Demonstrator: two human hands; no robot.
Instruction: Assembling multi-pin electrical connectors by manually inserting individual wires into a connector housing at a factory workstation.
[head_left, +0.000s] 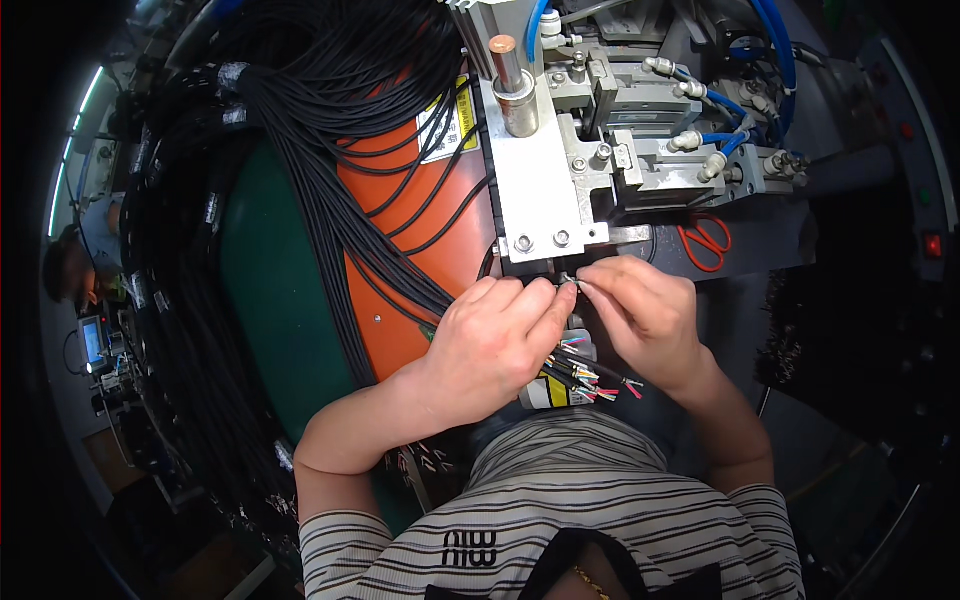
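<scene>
At the front edge of the metal press-like machine [545, 190], my two hands meet fingertip to fingertip. The fingers of my left hand [490, 345] are pinched together, and those of my right hand [645, 315] close in from the other side. Between the fingertips sits a small, pale, shiny piece [568, 280], too small to name. Just below my hands hang several black cables with stripped ends [590, 380], showing thin pink, white, blue and orange wires. My left hand hides part of these cables.
A thick bundle of black cables [325, 200] drapes over an orange surface [430, 205] and a green one [270, 280] to the left. Pneumatic cylinders [650, 100] with blue hoses stand at the back right. Red-handled scissors [705, 243] lie beside the machine. Another person [85, 255] appears far left.
</scene>
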